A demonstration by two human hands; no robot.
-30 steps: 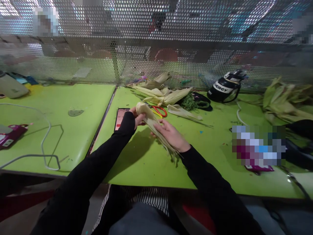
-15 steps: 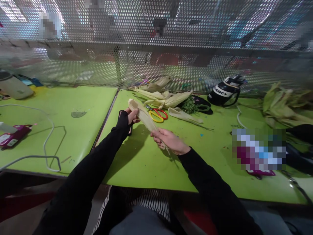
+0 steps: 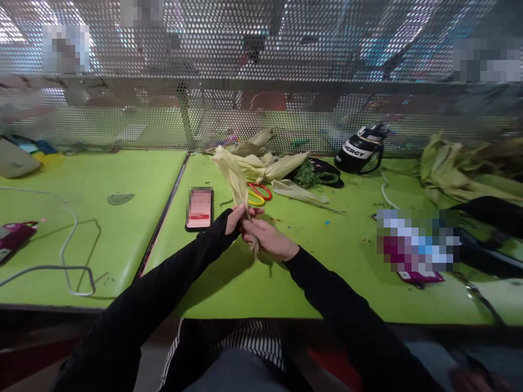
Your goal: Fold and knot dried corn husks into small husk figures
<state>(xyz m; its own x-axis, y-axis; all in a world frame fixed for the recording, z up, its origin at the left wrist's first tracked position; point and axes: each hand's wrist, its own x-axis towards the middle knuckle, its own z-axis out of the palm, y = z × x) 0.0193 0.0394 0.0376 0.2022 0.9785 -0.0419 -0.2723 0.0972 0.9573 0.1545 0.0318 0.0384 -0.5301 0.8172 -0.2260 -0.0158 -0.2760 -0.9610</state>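
Note:
Both my hands meet above the green table (image 3: 229,283) and grip the lower end of a pale dry corn husk (image 3: 232,173). The husk stands nearly upright, its tip leaning up and to the left. My left hand (image 3: 236,218) is closed around the husk from the left, and my right hand (image 3: 267,240) is closed on the same end from the right. Frayed husk fibres hang below my right hand. A phone (image 3: 200,208) lies flat just left of my hands.
Red and yellow scissors (image 3: 258,193) lie behind my hands, beside a pile of husks (image 3: 273,163) and green strips (image 3: 310,175). A black bottle (image 3: 359,151) lies at the back. More husks (image 3: 457,169) are heaped at right. A cable (image 3: 65,256) loops at left. Perforated metal screen (image 3: 261,81) closes the back.
My left hand slid down the husk from its top end to join my right hand at the base. The husk swung from slanted to nearly upright, uncovering the phone.

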